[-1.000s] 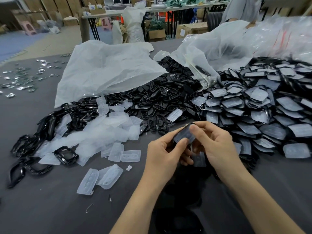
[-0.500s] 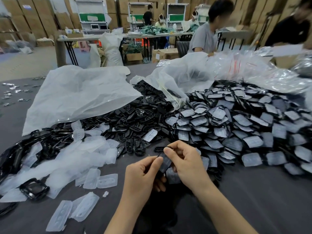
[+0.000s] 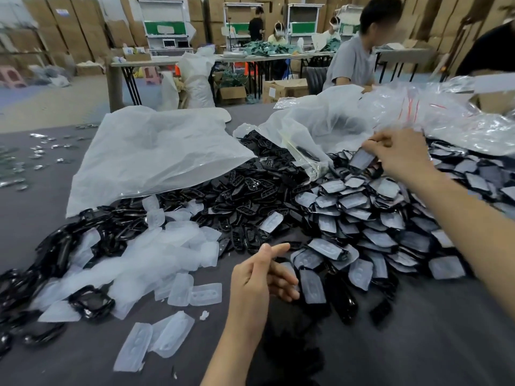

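Right hand (image 3: 401, 154), reaching over the far side of the heap of finished pieces (image 3: 376, 221), pinches one black piece with a translucent insert (image 3: 361, 159) between thumb and fingers, just above the heap. Left hand (image 3: 259, 277) hovers over the grey table (image 3: 418, 346) at the heap's near edge, fingers loosely spread and holding nothing. Loose translucent inserts (image 3: 156, 254) lie to its left.

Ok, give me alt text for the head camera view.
The right hand pinches a clear-covered black part above a pile of matching parts; the left hand hovers open beside loose clear plastic covers on a grey table.
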`<control>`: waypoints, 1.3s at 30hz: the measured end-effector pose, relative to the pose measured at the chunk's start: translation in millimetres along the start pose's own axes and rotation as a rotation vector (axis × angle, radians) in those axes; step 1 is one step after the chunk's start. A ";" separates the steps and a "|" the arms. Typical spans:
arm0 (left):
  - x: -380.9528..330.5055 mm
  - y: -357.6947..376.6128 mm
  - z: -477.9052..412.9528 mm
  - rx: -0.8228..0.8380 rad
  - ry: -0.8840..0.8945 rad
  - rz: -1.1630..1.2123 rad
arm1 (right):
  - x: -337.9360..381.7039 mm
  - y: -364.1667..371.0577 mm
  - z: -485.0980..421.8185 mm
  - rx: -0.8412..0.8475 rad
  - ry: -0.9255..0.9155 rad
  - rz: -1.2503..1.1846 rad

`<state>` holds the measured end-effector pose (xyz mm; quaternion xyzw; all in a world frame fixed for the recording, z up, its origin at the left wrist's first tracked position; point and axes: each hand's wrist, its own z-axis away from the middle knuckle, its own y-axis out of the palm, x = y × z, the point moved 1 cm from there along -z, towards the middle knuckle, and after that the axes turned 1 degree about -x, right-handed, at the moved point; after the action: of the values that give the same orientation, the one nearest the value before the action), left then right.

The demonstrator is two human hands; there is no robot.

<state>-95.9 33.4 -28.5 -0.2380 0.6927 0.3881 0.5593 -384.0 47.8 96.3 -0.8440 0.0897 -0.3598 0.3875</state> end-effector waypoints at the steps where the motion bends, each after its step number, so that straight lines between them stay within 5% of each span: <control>1: -0.3 -0.3 1.2 0.004 0.006 -0.017 | -9.9 3.2 -13.7 0.050 0.030 0.083; 6: -3.0 1.2 3.5 0.005 0.047 -0.068 | -38.4 17.9 -31.3 0.236 0.091 0.315; 12: -0.5 1.2 4.0 0.005 0.069 -0.096 | -10.9 38.5 -5.9 -0.034 -0.140 0.350; 18: -0.9 1.0 4.6 -0.032 0.079 -0.201 | 100.3 111.7 57.5 0.485 -0.545 -0.091; 21: -2.9 2.3 2.9 -0.052 0.104 -0.244 | 120.3 155.5 73.9 0.630 -0.536 0.087; 24: -5.7 -0.4 3.7 -0.059 0.129 -0.224 | 121.4 171.4 77.1 0.594 -0.546 0.229; 32: 1.9 -2.4 0.2 -0.087 0.134 -0.280 | 114.2 147.2 76.9 0.475 -0.563 0.121; 35: -1.1 -4.8 -1.8 -0.207 0.175 -0.254 | 116.4 133.0 90.9 0.469 -0.486 0.050; 39: -1.5 -9.1 -2.7 -0.399 0.160 -0.131 | 111.4 129.3 118.1 0.656 -0.379 0.245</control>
<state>-90.2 25.7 -29.4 -0.4185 0.6274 0.4602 0.4685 -206.8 -18.8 11.2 -0.7101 -0.0031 -0.1582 0.6861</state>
